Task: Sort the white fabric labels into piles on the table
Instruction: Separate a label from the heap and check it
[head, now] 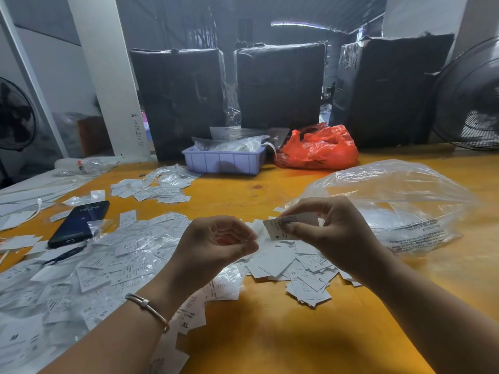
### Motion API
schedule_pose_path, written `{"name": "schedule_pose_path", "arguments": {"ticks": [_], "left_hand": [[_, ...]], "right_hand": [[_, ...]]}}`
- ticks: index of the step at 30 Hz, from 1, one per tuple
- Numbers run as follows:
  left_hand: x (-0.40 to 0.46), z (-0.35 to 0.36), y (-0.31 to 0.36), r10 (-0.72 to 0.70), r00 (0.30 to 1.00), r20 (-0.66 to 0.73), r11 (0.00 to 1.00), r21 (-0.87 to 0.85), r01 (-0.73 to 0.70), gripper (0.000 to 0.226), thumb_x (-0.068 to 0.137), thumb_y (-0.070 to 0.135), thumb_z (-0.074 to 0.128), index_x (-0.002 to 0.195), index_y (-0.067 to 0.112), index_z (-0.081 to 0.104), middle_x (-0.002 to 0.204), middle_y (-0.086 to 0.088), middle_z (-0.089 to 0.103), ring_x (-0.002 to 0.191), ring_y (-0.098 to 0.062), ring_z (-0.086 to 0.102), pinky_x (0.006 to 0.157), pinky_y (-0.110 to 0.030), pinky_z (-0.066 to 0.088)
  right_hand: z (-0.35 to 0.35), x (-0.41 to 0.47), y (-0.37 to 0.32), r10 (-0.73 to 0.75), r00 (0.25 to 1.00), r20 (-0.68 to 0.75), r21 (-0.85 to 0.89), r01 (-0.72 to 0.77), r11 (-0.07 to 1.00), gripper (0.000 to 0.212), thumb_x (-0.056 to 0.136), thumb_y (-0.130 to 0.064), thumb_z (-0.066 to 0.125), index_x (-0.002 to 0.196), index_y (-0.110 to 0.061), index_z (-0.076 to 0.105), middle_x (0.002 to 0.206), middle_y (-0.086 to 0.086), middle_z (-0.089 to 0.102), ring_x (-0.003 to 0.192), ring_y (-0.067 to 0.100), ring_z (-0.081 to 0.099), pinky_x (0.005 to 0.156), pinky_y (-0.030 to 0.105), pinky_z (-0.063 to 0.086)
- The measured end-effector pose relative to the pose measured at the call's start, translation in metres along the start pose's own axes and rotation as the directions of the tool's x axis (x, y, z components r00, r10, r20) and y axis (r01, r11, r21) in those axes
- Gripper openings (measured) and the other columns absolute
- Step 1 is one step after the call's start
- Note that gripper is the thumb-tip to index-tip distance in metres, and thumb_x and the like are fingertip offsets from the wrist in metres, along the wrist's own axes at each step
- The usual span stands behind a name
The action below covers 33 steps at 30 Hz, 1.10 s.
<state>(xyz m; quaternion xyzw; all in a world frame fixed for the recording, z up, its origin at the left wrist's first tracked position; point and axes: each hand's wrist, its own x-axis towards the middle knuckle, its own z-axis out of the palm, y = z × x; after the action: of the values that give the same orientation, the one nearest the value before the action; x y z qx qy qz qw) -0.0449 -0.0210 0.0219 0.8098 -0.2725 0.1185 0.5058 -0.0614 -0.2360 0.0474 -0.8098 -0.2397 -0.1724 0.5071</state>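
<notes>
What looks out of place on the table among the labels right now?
A black phone lies with its lower end on the spread of white labels at left, its screen lit. Small black snips lie on the same labels, just in front of it. Neither is a label; both could get buried.

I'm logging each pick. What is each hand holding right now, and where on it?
The right hand pinches a white label marked S at its upper right part. The left hand is curled; whether it holds anything cannot be told.
</notes>
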Motion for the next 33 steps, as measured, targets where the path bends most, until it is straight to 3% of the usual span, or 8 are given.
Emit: {"name": "schedule_pose_path", "arguments": {"ticks": [4,8,11,16,21,26,33], "left_hand": [[0.000,0.001,-0.001,-0.024,0.999,0.042,1.000,-0.007,0.024,0.013,0.074,0.015,0.077,0.086,0.015,0.075,0.083,0.002,0.075,0.081,-0.014,0.072,0.075,-0.022,0.057],[0.000,0.003,0.000,-0.072,0.995,0.074,0.995,-0.062,0.077,0.012,0.075,0.012,0.076,0.087,0.012,0.075,0.084,0.001,0.076,0.078,-0.016,0.072,0.071,-0.024,0.058],[0.001,0.003,0.003,-0.089,0.992,0.084,0.989,-0.111,0.098,0.020,0.071,0.023,0.073,0.087,0.011,0.075,0.085,0.001,0.076,0.077,-0.017,0.072,0.069,-0.021,0.057],[0.002,0.001,0.002,-0.148,0.985,0.094,0.966,-0.198,0.164,0.025,0.068,0.029,0.074,0.088,0.014,0.075,0.086,-0.002,0.077,0.077,-0.019,0.072,0.071,-0.025,0.059],[0.002,0.003,0.002,-0.149,0.983,0.103,0.960,-0.223,0.169,0.026,0.067,0.026,0.076,0.086,0.008,0.075,0.080,-0.006,0.075,0.074,-0.019,0.071,0.067,-0.020,0.055],[0.003,0.002,-0.001,-0.173,0.983,0.063,0.960,-0.210,0.183,0.014,0.072,0.021,0.076,0.083,0.013,0.076,0.081,-0.005,0.076,0.074,-0.018,0.072,0.065,-0.019,0.055],[0.002,0.004,0.001,-0.176,0.976,0.126,0.957,-0.210,0.200,0.019,0.072,0.021,0.075,0.086,0.010,0.075,0.083,-0.004,0.076,0.077,-0.015,0.072,0.067,-0.020,0.055]], "right_hand": [[0.002,0.001,0.001,0.032,0.997,0.076,-0.079,-0.026,0.997,0.024,0.081,-0.010,0.067,0.078,-0.034,0.072,0.079,-0.011,0.068,0.083,0.010,0.061,0.065,0.026,0.053],[0.005,0.001,0.002,0.116,0.983,0.143,-0.111,-0.101,0.989,0.026,0.086,-0.004,0.060,0.087,-0.025,0.074,0.090,-0.001,0.065,0.084,0.022,0.058,0.065,0.044,0.055],[0.003,0.000,0.000,0.074,0.995,0.074,-0.091,-0.067,0.994,0.021,0.081,-0.007,0.070,0.096,-0.021,0.070,0.093,-0.005,0.068,0.089,0.014,0.063,0.075,0.033,0.058],[0.003,-0.001,-0.001,-0.006,0.996,-0.089,-0.038,0.003,0.999,0.020,0.071,-0.009,0.080,0.080,-0.009,0.062,0.078,-0.003,0.070,0.081,0.009,0.067,0.074,0.033,0.058],[0.014,-0.005,0.001,0.002,0.999,-0.034,-0.058,-0.004,0.998,0.019,0.072,-0.011,0.080,0.084,-0.014,0.066,0.082,-0.002,0.070,0.079,0.010,0.067,0.069,0.028,0.058],[0.010,-0.003,0.004,0.027,0.990,-0.141,0.000,-0.027,1.000,0.002,0.079,-0.016,0.072,0.080,-0.015,0.071,0.078,-0.002,0.070,0.078,0.010,0.065,0.074,0.034,0.057],[0.016,-0.004,0.003,-0.031,0.984,-0.178,-0.019,0.028,0.999,0.008,0.073,-0.008,0.078,0.076,-0.012,0.072,0.074,-0.004,0.071,0.072,0.007,0.067,0.068,0.021,0.056]]}}
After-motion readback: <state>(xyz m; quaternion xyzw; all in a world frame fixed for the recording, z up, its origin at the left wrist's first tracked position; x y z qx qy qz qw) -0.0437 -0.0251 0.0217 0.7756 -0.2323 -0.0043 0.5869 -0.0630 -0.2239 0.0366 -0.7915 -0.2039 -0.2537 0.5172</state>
